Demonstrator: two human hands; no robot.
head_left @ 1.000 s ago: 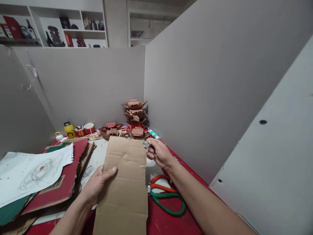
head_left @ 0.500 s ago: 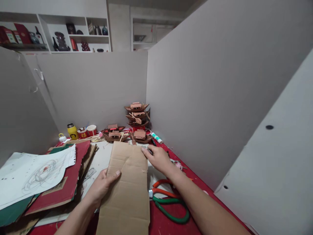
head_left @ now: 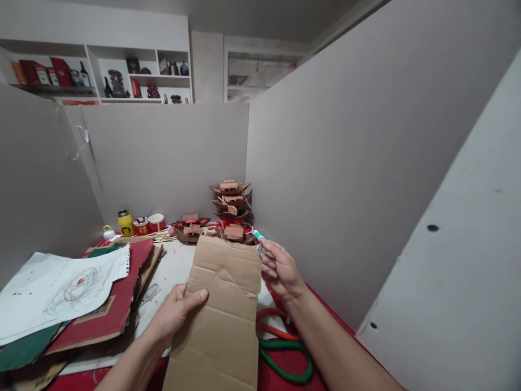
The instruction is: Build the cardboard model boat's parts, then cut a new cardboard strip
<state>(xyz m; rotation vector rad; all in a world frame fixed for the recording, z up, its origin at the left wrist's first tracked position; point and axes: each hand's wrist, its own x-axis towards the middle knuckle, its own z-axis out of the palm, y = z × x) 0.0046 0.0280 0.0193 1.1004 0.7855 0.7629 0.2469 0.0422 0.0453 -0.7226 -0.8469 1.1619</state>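
Observation:
A brown cardboard strip [head_left: 223, 326], creased across in several places, stands tilted up in front of me. My left hand [head_left: 177, 312] is closed around its left edge, thumb flat on the face and fingers behind. At the upper right corner is my right hand [head_left: 283, 271], fingers curled around a small greyish object that I cannot make out. Whether those fingers also touch the cardboard, I cannot tell. Under my right forearm lie scissors with one orange and one green handle [head_left: 301, 378]; their blades are hidden behind the cardboard.
Stacked cardboard sheets [head_left: 97, 331] lie on the left, topped by a scribbled white paper [head_left: 65, 288]. Brown model boats [head_left: 230, 203] are piled at the back, others beside them. A yellow bottle [head_left: 126, 224] and cups [head_left: 156, 222] stand back left. Grey panels [head_left: 171, 157] enclose the table.
The cardboard's top has shifted right, and a flap at its upper right now looks bent. My right hand has moved right and turned, thumb off the cardboard's face. The view has tilted up slightly.

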